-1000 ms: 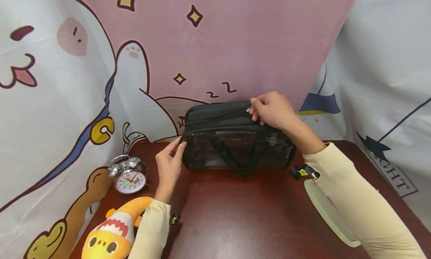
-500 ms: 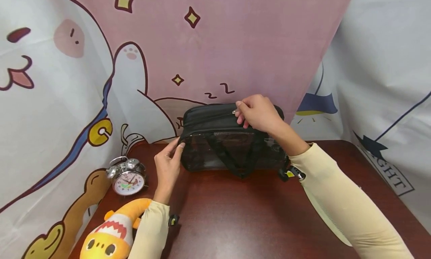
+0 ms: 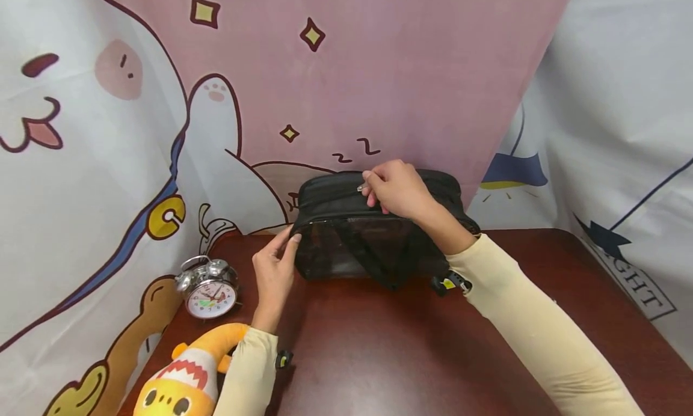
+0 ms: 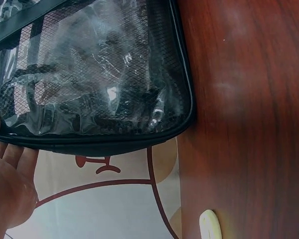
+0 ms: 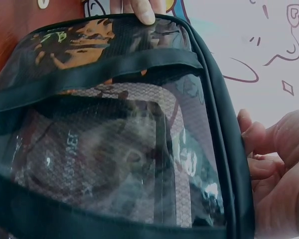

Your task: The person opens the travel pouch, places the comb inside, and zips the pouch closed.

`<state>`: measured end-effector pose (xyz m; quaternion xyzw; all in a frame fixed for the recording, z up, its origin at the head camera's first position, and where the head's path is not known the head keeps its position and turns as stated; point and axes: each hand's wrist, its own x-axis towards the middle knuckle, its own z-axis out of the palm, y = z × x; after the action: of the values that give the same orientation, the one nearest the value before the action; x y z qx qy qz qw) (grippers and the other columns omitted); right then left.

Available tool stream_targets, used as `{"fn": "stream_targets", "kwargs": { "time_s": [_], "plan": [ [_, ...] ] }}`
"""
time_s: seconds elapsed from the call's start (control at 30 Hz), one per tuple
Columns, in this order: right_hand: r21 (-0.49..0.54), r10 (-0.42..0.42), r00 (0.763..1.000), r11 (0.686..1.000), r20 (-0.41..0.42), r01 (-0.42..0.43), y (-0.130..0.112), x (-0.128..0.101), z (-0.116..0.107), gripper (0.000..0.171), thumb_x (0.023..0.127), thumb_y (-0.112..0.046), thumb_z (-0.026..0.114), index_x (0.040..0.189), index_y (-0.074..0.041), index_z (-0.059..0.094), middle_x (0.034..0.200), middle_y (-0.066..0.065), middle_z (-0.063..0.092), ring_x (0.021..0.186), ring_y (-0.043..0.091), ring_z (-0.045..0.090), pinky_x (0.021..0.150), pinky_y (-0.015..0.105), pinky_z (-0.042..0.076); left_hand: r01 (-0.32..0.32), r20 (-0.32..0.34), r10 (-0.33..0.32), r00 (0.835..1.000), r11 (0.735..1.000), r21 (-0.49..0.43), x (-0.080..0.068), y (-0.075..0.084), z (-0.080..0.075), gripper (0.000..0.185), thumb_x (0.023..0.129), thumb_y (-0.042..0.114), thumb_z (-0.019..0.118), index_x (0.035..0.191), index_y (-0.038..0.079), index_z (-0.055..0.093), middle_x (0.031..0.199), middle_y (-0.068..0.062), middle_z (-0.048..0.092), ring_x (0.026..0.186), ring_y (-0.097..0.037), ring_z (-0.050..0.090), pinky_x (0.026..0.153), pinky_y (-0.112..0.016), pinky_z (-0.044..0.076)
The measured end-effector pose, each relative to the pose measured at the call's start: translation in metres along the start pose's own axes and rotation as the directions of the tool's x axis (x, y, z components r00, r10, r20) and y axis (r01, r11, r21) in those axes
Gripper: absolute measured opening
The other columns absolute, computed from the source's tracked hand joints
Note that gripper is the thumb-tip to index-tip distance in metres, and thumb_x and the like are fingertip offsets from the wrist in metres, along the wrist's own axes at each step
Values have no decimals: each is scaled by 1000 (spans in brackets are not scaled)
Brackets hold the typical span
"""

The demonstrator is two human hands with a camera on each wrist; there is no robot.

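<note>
Clear-sided zip bag (image 3: 379, 232): upright near the desk's (image 3: 357, 356) far edge
Left hand (image 3: 275, 275): pinches bag's upper left corner
Right hand (image 3: 399, 189): pinches the zipper pull (image 3: 360, 188) on top
Twin-bell alarm clock (image 3: 210, 297): by left edge

The alarm clock (image 3: 211, 297) stands left of the bag (image 3: 376, 247).

Bag's (image 3: 373, 238) black with see-through panels. Left of it, a silver alarm clock (image 3: 212, 296) with a white face. Front-left of it, a yellow-orange plush (image 3: 175, 377) with a red zigzag on white. Table (image 3: 352, 356) under it is reddish brown, and the cloth (image 3: 411, 73) behind it is dusty pink with maroon-outlined yellow stars. Sleeves (image 3: 536, 320) in front? Plain cream.
</note>
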<state>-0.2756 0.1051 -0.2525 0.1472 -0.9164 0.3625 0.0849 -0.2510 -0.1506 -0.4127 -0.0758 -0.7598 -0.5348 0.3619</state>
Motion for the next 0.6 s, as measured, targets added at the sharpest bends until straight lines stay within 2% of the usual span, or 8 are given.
{"fn": "stream_targets", "kwargs": {
  "time_s": [0.2, 0.33, 0.43, 0.6],
  "plan": [
    [10, -38, 999, 999, 13, 38, -7, 4, 7, 39, 101, -33, 46, 76, -16, 71, 63, 0, 67, 44, 20, 57, 49, 33, 47, -7, -20, 7, 1000, 1000, -13, -2, 4, 2, 23, 89, 24, 69, 112, 24, 73, 103, -1, 75, 84, -8, 70, 68, -11, 51],
    [16, -55, 998, 998, 28, 55, -12, 9, 12, 39, 101, -31, 46, 75, -16, 71, 63, 0, 67, 44, 20, 57, 50, 32, 48, -45, -18, 44, 999, 999, -19, -3, 21, 0, 23, 89, 16, 68, 112, 16, 73, 105, -5, 74, 87, -10, 71, 69, -10, 51],
    [35, -56, 997, 998, 53, 54, -14, 12, 16, 39, 101, -31, 46, 76, -15, 72, 64, 0, 67, 45, 20, 57, 51, 32, 48, -63, -19, 63, 998, 998, -12, -4, 30, -1, 23, 89, 13, 68, 112, 16, 73, 105, -5, 74, 89, -12, 71, 71, -10, 50],
    [80, -40, 995, 996, 90, 33, -20, 18, 25, 37, 101, -31, 47, 79, -14, 72, 66, 1, 68, 45, 18, 55, 49, 31, 49, -55, -13, 55, 998, 998, -5, -2, 10, 1, 24, 91, 24, 67, 113, 30, 71, 107, 7, 73, 91, -8, 70, 72, -11, 51]
  ]
}}
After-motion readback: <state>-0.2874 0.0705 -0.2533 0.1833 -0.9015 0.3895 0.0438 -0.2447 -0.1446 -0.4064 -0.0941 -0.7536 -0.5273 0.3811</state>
